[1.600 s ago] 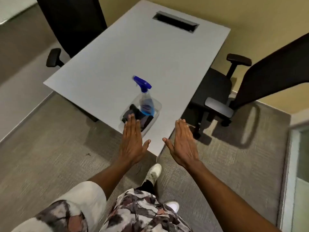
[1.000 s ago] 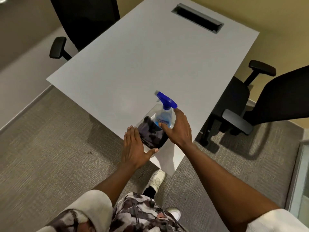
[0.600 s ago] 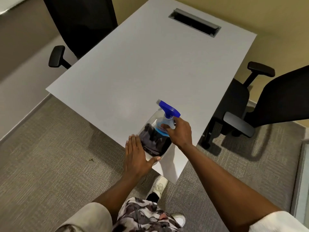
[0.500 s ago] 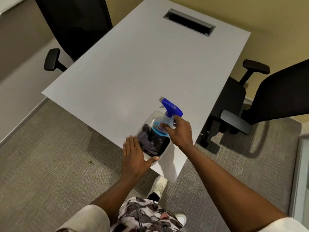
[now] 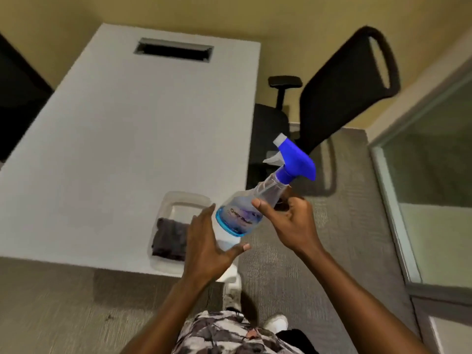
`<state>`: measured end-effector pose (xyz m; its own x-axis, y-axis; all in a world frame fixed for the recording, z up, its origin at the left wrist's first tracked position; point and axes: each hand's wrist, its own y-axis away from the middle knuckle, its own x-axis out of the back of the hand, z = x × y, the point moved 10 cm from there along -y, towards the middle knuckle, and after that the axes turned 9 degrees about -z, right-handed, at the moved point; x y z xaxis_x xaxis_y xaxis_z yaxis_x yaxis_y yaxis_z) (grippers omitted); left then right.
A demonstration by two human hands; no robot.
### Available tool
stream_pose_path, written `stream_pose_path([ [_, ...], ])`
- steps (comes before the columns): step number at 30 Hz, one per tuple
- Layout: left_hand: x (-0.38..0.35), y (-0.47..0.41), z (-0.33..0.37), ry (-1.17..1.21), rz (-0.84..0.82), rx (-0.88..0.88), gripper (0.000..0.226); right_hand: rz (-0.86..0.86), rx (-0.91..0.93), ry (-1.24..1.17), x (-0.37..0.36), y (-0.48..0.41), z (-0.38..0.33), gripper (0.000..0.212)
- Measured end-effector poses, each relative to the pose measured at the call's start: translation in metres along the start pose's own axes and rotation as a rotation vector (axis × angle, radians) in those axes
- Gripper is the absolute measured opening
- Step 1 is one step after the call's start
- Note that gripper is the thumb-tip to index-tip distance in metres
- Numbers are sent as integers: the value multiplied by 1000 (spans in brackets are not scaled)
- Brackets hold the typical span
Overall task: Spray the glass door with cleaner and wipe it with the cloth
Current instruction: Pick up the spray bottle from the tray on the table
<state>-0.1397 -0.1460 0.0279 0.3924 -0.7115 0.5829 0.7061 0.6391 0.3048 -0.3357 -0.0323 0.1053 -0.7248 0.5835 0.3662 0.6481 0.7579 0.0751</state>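
Centre frame, the right hand [image 5: 291, 226] grips the clear plastic, blue-triggered spray bottle [image 5: 242, 213] by its neck; the left hand [image 5: 207, 251], fingers straight, cups its base. Fetching, I judge: next take the dark grey cloth [image 5: 169, 238] from the clear tray [image 5: 187, 195], then face the glass door [image 5: 431, 159], right.

Grey table [image 5: 127, 136], black chair [image 5: 344, 85], yellow walls [image 5: 255, 16]

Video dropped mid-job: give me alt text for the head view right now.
The right grip holds a tilted, blue-capped spray bottle by its neck in mid-air, while the left grip cups its base with straight fingers. The dark cloth lies in a clear container on the white table.
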Motion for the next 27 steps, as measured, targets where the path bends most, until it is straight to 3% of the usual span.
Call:
stream_pose_path([
  [5, -52, -12, 78, -49, -147, -247, 102, 238, -42, -120, 91, 56, 17, 40],
  [14, -187, 27, 213, -164, -338, -774, 104, 694, -114, -226, 232, 191, 59, 40],
  [20, -279, 80, 290, -149, -538, -876, 96, 866, -143, -206, 315, 287, 68, 37],
  [24, -337, 123, 335, -153, -632, -937, 94, 996, -115, -248, 369, 347, 73, 55],
  [27, -376, 152, 361, -157, -730, -997, 93, 1080, -107, -286, 402, 388, 83, 52],
])
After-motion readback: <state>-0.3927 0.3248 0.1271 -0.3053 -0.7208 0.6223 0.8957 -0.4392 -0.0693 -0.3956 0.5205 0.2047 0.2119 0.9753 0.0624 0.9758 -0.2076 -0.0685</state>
